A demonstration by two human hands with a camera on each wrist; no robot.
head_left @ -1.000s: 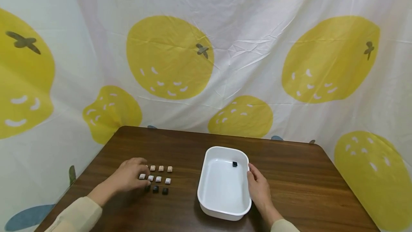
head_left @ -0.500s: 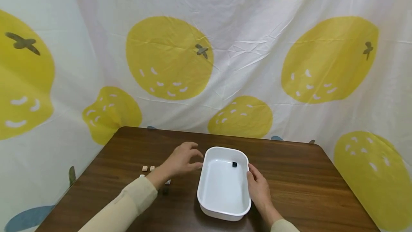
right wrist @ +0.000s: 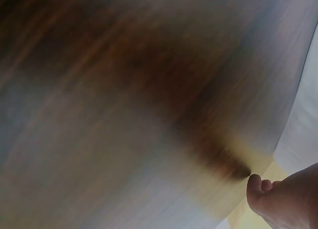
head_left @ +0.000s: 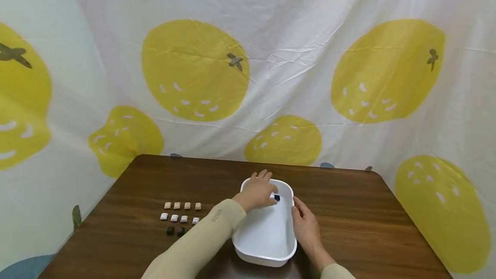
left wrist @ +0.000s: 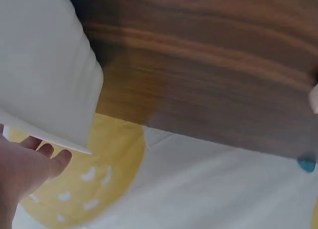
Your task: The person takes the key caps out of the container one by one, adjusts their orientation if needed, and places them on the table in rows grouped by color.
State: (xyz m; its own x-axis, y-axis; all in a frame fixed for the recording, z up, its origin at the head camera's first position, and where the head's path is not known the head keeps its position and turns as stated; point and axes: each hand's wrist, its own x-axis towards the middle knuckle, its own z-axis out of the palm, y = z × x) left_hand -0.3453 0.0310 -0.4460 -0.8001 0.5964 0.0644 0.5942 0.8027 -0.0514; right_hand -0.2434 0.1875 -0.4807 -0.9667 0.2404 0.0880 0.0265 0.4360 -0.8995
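Note:
In the head view my left hand [head_left: 257, 190] reaches into the far part of the white tray [head_left: 267, 236]. Its thumb and index finger lie on either side of a black keycap [head_left: 277, 198] on the tray floor, the other fingers spread. The left wrist view has the left hand [left wrist: 30, 167] above the tray rim, no keycap in sight. My right hand [head_left: 307, 225] holds the tray's right rim. To the left on the table stand rows of keycaps: beige ones [head_left: 187, 206], white ones [head_left: 174, 218] and black ones [head_left: 170, 230]; the left sleeve covers part of this area.
A dark brown wooden table [head_left: 356, 223] carries everything. Behind it hangs a white curtain [head_left: 286, 63] printed with large yellow lemons. The right wrist view is mostly blurred, with the right hand [right wrist: 285, 199] at its lower right.
My left hand has left the keycap rows, crossed rightward and come into the tray around the black keycap. The right hand stays at the rim. The head view has shifted slightly.

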